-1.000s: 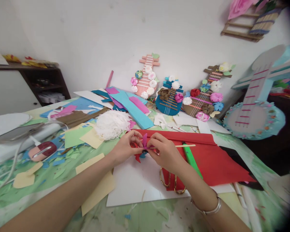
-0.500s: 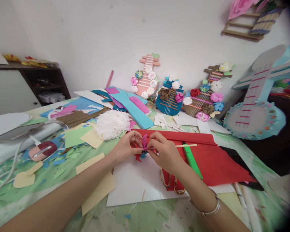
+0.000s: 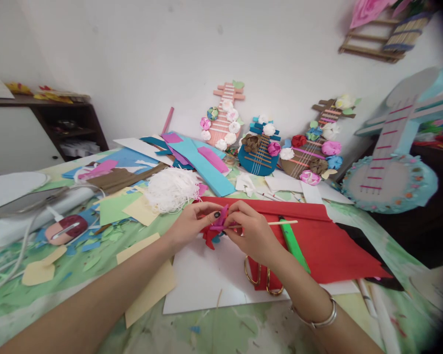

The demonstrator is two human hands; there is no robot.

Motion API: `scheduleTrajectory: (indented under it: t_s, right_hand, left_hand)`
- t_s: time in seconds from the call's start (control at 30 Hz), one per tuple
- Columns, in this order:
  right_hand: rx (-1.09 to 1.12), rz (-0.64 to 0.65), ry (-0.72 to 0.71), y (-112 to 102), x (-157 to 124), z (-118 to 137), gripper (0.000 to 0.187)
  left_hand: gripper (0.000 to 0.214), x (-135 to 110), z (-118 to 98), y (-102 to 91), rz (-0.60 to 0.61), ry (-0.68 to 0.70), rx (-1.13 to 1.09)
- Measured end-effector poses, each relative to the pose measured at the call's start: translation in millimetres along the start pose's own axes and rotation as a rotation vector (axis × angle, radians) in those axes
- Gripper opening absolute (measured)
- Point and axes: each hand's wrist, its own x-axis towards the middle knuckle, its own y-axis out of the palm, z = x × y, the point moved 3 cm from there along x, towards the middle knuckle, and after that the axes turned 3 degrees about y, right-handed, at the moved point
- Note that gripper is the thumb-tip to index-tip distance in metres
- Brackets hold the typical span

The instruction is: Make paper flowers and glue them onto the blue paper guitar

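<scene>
1. My left hand (image 3: 190, 227) pinches the pink paper flower (image 3: 218, 222), fingers closed on its petals.
2. My right hand (image 3: 253, 233) clamps the stick (image 3: 282, 222) right beside it.
3. The flower is held at the left edge of the red sheet (image 3: 328, 246).

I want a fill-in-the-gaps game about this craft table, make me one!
1. The left hand and right hand pinch a little paper piece that is coloured ____.
2. The thin wooden stick pokes out from the ____ hand.
3. The green pen lies on the big ____ sheet.
4. The fluffy string pile is coloured ____.

Missing words: pink; right; red; white.
</scene>
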Motion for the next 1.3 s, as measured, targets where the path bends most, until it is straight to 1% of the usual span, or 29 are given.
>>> scheduleTrajectory:
  t_s: [0.13,0.23,0.37,0.5,0.7,0.9,1.3]
  right_hand:
    - [0.077,-0.012,0.013,-1.5,0.6,1.0,0.009]
    - [0.103,-0.014,0.022,-1.9,0.7,1.2,0.009]
    - [0.135,-0.021,0.024,-2.6,0.7,2.0,0.009]
    - [0.132,-0.021,0.016,-2.6,0.5,2.2,0.009]
    - [0.115,-0.028,0.002,-1.5,0.1,2.0,0.009]
    - [0.111,-0.04,-0.001,-1.7,0.6,3.2,0.01]
    - [0.088,-0.043,0.002,-1.0,0.0,1.0,0.01]
  left_hand:
    - [0.03,-0.5,2.5,-0.3,0.028,-0.046,-0.069]
    - [0.029,-0.8,3.3,1.2,0.041,-0.082,-0.168]
    - [0.03,-1.4,3.3,4.4,0.028,-0.122,-0.307]
    - [0.03,-2.2,5.6,6.2,0.004,-0.16,-0.369]
    - [0.029,-2.3,7.1,8.4,0.017,-0.178,-0.375]
    - [0.033,-2.3,6.6,8.5,0.031,-0.183,-0.383]
    - [0.032,-2.3,4.0,8.0,0.025,-0.179,-0.37]
